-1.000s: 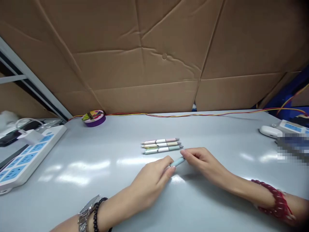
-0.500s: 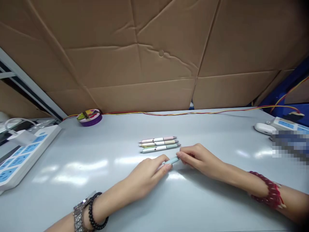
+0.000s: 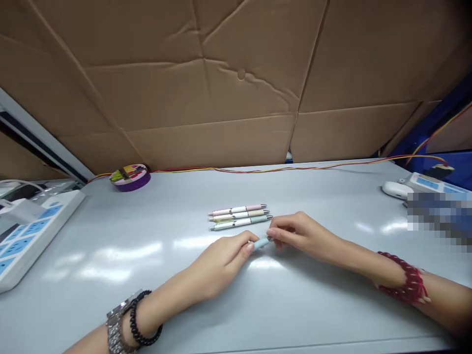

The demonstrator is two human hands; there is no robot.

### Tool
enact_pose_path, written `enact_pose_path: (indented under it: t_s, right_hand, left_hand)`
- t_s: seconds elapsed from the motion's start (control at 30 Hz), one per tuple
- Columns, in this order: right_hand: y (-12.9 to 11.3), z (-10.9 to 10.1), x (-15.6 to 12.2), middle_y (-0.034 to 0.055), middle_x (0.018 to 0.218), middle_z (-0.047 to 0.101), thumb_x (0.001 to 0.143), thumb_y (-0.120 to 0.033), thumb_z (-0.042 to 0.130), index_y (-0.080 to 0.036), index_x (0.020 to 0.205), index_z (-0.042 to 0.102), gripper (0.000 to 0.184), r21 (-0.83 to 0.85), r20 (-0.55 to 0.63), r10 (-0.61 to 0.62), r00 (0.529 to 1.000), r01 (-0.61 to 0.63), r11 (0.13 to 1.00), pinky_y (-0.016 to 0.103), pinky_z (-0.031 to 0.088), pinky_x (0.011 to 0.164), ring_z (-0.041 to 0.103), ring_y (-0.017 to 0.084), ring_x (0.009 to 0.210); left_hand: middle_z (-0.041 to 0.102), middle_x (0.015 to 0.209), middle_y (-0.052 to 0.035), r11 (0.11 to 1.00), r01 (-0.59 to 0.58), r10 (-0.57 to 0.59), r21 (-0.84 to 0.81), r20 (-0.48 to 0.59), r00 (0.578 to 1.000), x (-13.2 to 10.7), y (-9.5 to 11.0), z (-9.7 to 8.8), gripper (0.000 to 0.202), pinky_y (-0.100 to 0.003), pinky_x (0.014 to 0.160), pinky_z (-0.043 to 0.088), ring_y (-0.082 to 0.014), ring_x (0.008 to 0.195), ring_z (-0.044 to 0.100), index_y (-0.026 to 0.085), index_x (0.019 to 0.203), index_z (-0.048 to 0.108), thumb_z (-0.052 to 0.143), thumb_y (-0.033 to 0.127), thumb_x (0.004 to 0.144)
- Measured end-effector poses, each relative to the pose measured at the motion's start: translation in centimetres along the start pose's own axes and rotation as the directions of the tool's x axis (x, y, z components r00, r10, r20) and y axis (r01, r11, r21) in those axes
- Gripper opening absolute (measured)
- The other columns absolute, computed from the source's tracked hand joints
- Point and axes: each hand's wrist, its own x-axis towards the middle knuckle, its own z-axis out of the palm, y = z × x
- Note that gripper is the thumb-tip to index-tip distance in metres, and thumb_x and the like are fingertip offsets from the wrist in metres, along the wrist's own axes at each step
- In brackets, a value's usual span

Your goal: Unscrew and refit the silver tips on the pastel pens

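In the head view, presumably best to hold the light-blue pen [image 3: 261, 244] steady, using light, even pressure at the grey end to avoid a slip. Gripped by the barrel in the closed left hand [image 3: 224, 259] and pinched at the grey end between thumb and fingers of the right hand [image 3: 306, 236], also mostly closed. Located just nearer than 3 pens [image 3: 239, 216] lying side by side on the bench [image 3: 313, 314], with contact with that surface impossible to tell.
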Motion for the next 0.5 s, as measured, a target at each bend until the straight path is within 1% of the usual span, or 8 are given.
enact_pose_path:
  t_s: [0.07,0.17,0.27,0.33,0.4,0.5]
  right_hand:
    - [0.03,-0.17,0.02,-0.0005,0.068,0.062,0.088,-0.034,0.051,-0.017,0.073,0.060,0.024,0.106,0.008,0.014,1.000,-0.015,0.994,0.023,0.038,0.060,0.053,0.013,0.064]
    - [-0.01,-0.40,0.05,0.0005,0.074,0.062,0.083,-0.034,0.058,-0.017,0.079,0.061,0.017,0.207,0.007,0.005,1.000,-0.006,0.978,0.024,0.041,0.063,0.055,0.014,0.069]
    - [-0.12,-0.56,0.08,0.0010,0.080,0.061,0.079,-0.030,0.062,-0.018,0.079,0.060,0.013,0.183,-0.015,-0.021,1.000,0.024,0.983,0.026,0.044,0.067,0.055,0.014,0.073]
    - [-0.14,-0.62,0.11,0.0016,0.086,0.061,0.078,-0.027,0.062,-0.018,0.081,0.060,0.009,0.144,-0.024,-0.050,0.998,0.053,0.988,0.029,0.045,0.076,0.056,0.016,0.080]
    - [-0.06,-0.63,0.17,0.0019,0.091,0.061,0.077,-0.027,0.063,-0.019,0.086,0.059,0.013,0.125,-0.022,-0.083,0.996,0.085,0.989,0.030,0.045,0.080,0.057,0.016,0.085]
    - [0.22,-0.61,0.25,0.0018,0.092,0.062,0.078,-0.028,0.063,-0.019,0.089,0.060,0.015,0.144,0.009,-0.099,0.995,0.096,0.985,0.029,0.046,0.078,0.057,0.016,0.083]
  left_hand:
    - [0.057,0.082,0.0004,1.000,0.009,-0.009,0.007,0.010,1.000,-0.03,-0.05,-0.09,0.030,-0.026,0.069,0.041,-0.0174,0.076,0.053,0.025,0.110,0.051,0.024,0.032,0.099]
    - [0.047,0.068,0.0030,0.999,0.039,-0.039,0.005,0.022,0.999,-0.07,-0.17,-0.22,0.031,-0.025,0.062,0.040,-0.0168,0.065,0.048,0.028,0.120,0.045,0.023,0.036,0.099]
    - [0.043,0.065,0.0035,0.999,0.048,-0.048,-0.025,0.017,0.999,-0.07,-0.25,-0.25,0.032,-0.025,0.060,0.039,-0.0162,0.060,0.044,0.028,0.121,0.042,0.021,0.037,0.099]
    - [0.042,0.064,0.0035,0.998,0.053,-0.052,-0.042,0.022,0.998,-0.02,-0.26,-0.25,0.032,-0.025,0.060,0.038,-0.0159,0.059,0.042,0.026,0.118,0.043,0.020,0.035,0.099]
    - [0.040,0.064,0.0036,0.997,0.054,-0.052,-0.057,0.025,0.998,0.05,-0.26,-0.26,0.032,-0.025,0.059,0.037,-0.0156,0.059,0.040,0.025,0.116,0.044,0.019,0.033,0.099]
    - [0.040,0.064,0.0034,0.996,0.055,-0.053,-0.070,0.020,0.998,0.14,-0.29,-0.26,0.031,-0.025,0.058,0.037,-0.0157,0.059,0.041,0.026,0.114,0.045,0.019,0.033,0.099]
